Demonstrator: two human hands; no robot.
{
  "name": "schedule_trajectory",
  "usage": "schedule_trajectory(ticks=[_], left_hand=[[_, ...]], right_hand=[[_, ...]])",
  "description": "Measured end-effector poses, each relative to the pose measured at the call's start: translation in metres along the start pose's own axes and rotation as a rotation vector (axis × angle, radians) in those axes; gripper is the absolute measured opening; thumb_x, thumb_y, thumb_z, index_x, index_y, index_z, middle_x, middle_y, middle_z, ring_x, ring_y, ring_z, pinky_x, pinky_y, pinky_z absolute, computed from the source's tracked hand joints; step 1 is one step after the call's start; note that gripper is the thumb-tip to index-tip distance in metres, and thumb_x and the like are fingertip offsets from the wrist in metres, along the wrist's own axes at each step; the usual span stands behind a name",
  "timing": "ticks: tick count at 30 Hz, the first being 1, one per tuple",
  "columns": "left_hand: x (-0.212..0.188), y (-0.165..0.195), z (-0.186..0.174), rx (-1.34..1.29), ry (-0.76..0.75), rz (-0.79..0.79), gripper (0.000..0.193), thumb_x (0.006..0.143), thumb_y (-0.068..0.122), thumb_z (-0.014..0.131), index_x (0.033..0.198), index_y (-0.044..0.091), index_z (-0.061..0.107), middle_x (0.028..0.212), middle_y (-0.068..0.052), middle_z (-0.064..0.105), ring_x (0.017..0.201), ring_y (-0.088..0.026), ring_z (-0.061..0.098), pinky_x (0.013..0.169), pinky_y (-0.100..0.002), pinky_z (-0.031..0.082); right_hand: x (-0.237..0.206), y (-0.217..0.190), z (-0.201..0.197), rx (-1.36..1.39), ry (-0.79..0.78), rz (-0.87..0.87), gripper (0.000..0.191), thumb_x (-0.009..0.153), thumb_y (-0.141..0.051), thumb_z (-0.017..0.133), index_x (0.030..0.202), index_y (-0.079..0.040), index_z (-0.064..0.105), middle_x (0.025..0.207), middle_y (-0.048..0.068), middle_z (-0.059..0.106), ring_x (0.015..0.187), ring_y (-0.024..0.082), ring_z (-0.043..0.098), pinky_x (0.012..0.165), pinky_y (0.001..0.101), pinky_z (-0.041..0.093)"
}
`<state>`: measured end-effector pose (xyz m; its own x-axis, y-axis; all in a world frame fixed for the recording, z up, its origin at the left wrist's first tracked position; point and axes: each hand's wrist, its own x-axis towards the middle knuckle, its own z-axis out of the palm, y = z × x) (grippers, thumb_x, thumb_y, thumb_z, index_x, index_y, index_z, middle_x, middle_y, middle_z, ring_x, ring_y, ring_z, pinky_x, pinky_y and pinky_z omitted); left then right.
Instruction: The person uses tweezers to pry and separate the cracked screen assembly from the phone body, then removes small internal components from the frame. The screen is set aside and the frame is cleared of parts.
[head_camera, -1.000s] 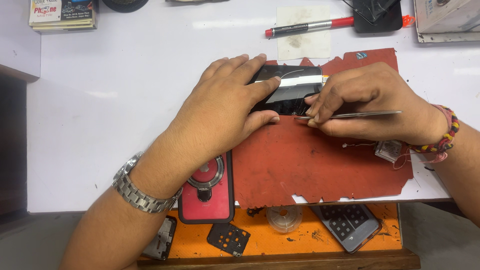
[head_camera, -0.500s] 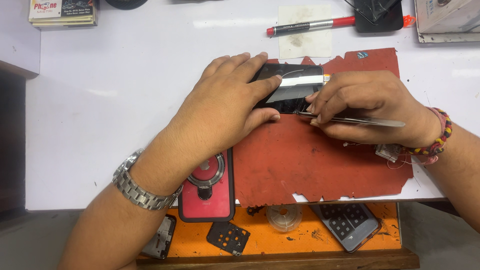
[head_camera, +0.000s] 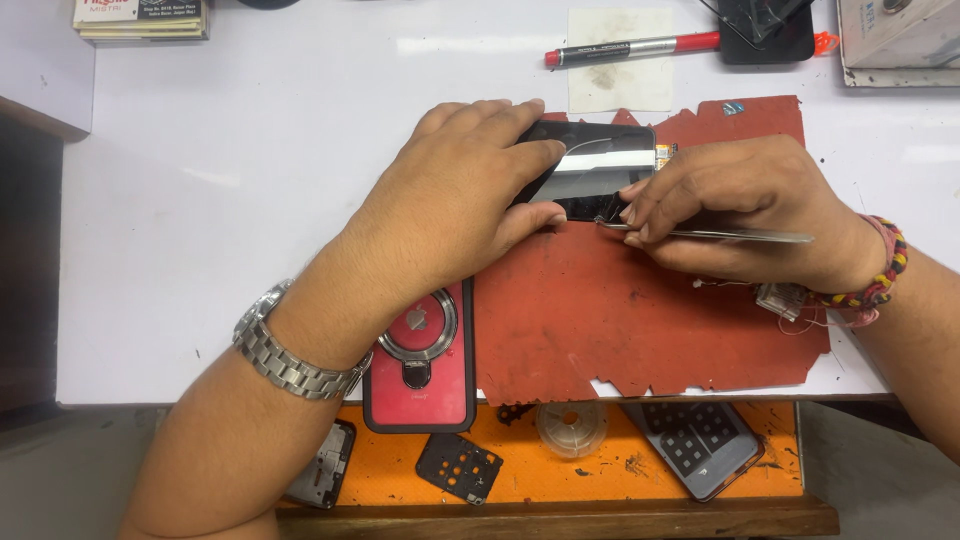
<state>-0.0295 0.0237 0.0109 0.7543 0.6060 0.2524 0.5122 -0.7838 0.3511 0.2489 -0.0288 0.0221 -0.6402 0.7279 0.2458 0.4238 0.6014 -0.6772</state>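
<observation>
A black phone (head_camera: 590, 165) lies on a worn red mat (head_camera: 640, 300) on the white table. My left hand (head_camera: 450, 205) presses down on the phone's left part and holds it still. My right hand (head_camera: 740, 205) grips thin metal tweezers (head_camera: 710, 234), whose tips touch the phone's lower edge near its middle. A steel watch sits on my left wrist and a beaded bracelet on my right wrist.
A red phone case (head_camera: 420, 355) with a ring holder lies by my left forearm. A red marker (head_camera: 635, 48) and a stained paper (head_camera: 620, 60) lie behind the mat. An orange tray (head_camera: 600, 470) below the table edge holds phone parts.
My right hand and the tweezers have shifted slightly along the phone's lower edge. My left hand has stayed on the phone.
</observation>
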Motion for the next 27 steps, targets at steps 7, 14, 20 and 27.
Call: schedule_trajectory(ticks=[7,14,20,27], left_hand=[[0.0,-0.001,0.002,-0.005,-0.01,-0.008,0.051,0.088,0.044,0.074,0.124,0.009,0.071,0.14,-0.019,0.058,0.132,-0.037,0.05,0.111,-0.051,0.036],[0.002,0.002,0.005,-0.001,0.04,0.047,0.045,0.087,0.042,0.076,0.12,0.012,0.073,0.141,-0.019,0.057,0.138,-0.037,0.044,0.115,-0.057,0.029],[0.002,0.006,0.004,-0.16,0.066,0.228,0.034,0.09,0.034,0.079,0.116,0.013,0.075,0.136,-0.012,0.063,0.137,-0.034,0.048,0.117,-0.054,0.033],[0.002,0.004,0.002,-0.223,0.035,0.18,0.022,0.093,0.026,0.079,0.111,0.012,0.076,0.12,-0.003,0.071,0.128,-0.025,0.058,0.114,-0.048,0.041]], right_hand=[[0.001,0.005,-0.002,0.089,-0.029,0.023,0.01,0.078,-0.005,0.08,0.084,-0.008,0.072,0.095,0.005,0.078,0.097,0.019,0.078,0.1,0.0359,0.062],[-0.004,0.006,-0.003,0.186,0.01,0.055,0.008,0.082,-0.002,0.077,0.085,-0.007,0.071,0.094,0.006,0.077,0.095,0.017,0.078,0.107,0.0392,0.061],[-0.004,-0.004,0.002,0.172,0.111,0.059,0.011,0.083,-0.001,0.079,0.085,-0.006,0.07,0.095,0.006,0.076,0.1,0.019,0.076,0.098,0.0334,0.063],[-0.003,-0.016,0.004,0.115,0.156,0.059,0.014,0.083,0.002,0.076,0.091,-0.006,0.067,0.098,0.006,0.071,0.102,0.018,0.075,0.089,0.0281,0.063]])
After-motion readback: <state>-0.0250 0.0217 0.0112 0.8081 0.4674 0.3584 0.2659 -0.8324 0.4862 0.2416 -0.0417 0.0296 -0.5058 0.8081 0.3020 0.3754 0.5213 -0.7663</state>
